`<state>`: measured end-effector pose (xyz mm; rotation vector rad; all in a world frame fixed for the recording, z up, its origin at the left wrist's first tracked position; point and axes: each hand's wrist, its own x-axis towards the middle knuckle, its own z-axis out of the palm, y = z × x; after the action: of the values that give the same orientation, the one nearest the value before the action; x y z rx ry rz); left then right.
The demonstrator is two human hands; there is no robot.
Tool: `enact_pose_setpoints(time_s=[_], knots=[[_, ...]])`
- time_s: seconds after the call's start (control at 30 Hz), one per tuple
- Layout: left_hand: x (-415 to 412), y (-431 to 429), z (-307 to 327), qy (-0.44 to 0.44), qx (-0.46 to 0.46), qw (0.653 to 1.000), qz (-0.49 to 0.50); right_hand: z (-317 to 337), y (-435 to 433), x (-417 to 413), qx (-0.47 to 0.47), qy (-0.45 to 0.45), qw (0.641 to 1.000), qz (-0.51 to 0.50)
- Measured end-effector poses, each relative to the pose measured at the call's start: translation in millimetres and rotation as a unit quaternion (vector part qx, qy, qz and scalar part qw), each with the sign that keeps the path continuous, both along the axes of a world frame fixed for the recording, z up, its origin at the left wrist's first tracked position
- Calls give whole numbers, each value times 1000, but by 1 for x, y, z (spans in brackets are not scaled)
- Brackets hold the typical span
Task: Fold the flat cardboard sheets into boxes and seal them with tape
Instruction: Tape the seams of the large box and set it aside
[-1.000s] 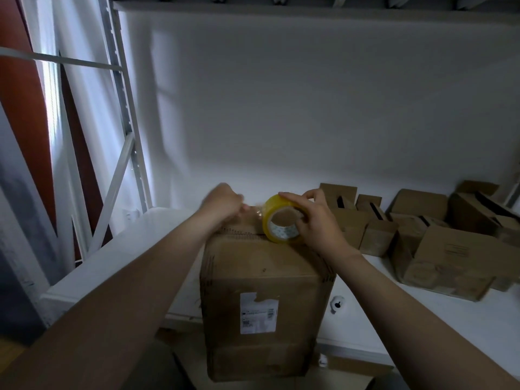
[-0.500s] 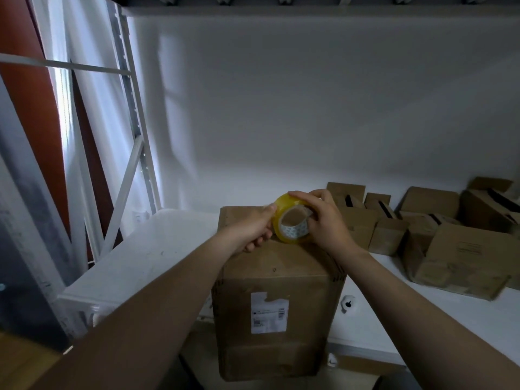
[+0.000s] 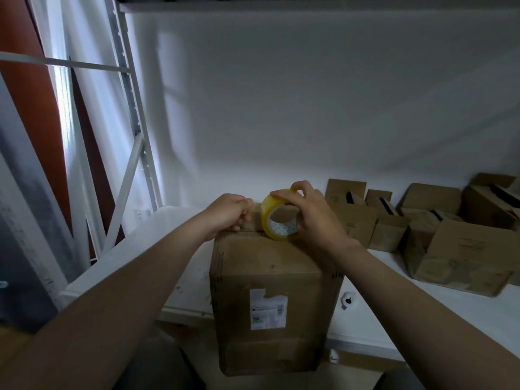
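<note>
White wall (image 3: 309,108) fills most of the view, with a grey metal rack upright (image 3: 132,108) and its slanted brace standing at the left, in front of a bright curtain. Below runs a white table (image 3: 157,249), scuffed with small dark marks near its front edge.

A tall cardboard box (image 3: 270,266) stands upright at the table's front edge, its lower part reaching down below the tabletop. Its near face carries a white label (image 3: 268,309) with a torn top corner. On the closed top of the box, toward the far edge, a yellow tape roll (image 3: 266,218) stands on its rim with its open core turned toward the camera.

The right hand (image 3: 312,215) grips the roll — fingers curled over the top of the rim, thumb at the near side. The left hand (image 3: 228,212) sits on the box top just left of the roll, knuckles up and fingers curled toward the cardboard. It may be pinching a loose end of tape, but the light is dim and no clear strip shows, so I cannot tell whether it holds anything or only presses down.

To the right, well apart from the tall box, smaller cardboard boxes (image 3: 461,254) crowd the table — some lying tilted, some at the back with flaps up. A small round white object (image 3: 348,301) with a dark mark lies on the table just beside the tall box's right side.
</note>
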<state>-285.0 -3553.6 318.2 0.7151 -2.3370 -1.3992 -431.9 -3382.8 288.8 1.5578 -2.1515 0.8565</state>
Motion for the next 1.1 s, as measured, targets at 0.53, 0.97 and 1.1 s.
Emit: enact_pose_setpoints(time_s=[0.53,0.97,1.1], knots=[[9,-29,-40,49,118,991,31,5,-25,-26,41,-106,991,65],[44,-55,-35,4,9,1000,29,12,-28,-27,26,-153,971,181],[48,-63,-31,-5,-14,999,33,24,-32,-22,66,-131,977,156]])
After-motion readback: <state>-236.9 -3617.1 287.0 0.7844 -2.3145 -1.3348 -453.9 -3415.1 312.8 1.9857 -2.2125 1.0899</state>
